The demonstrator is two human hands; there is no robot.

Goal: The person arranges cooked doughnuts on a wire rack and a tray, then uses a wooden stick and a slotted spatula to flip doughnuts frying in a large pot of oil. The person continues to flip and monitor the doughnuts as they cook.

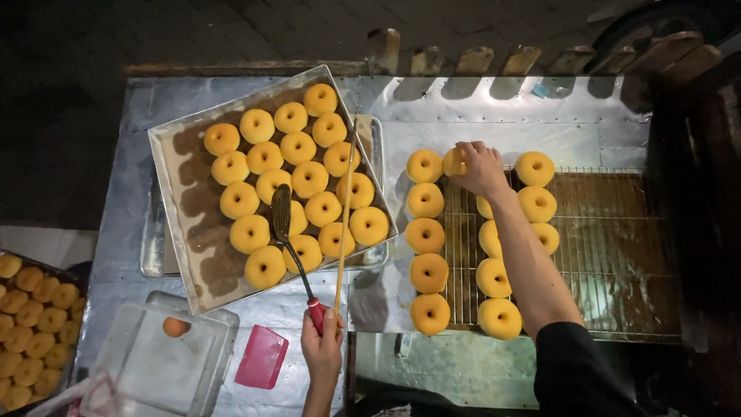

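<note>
Big tray (174,166) sits tilted on a metal table (494,116), propped over a second tray (150,255) underneath. It holds about twenty raw yellow dough rings (309,179) in loose rows; the bare strip along its left side is brown with oil or flour.

Wire rack (610,232) to the right: five rings (425,236) in a column down its left edge, more in a second and third column, partly hidden by the right forearm. Right half of the rack is bare.

Bottom left: clear plastic box (147,363) with a single small orange ball (175,327) in it. Pink scraper (262,357) lies just beside the box. Far left edge, another tray (38,332) packed with the same rings, mostly out of view.

Left hand (322,347): fingers wrapped tight round the red handle of a spatula (282,216), and it looks like a thin stick (345,224) is in the same grip. Spatula blade lies over the rings near the tray's lower middle. Stick runs up across the tray's right side.

Right hand (478,168): at the top of the rack, fingertips pinched on one ring (454,161), held at the start of the second column, just beside the top ring of the first. Whether it touches the rack, can't tell.
</note>
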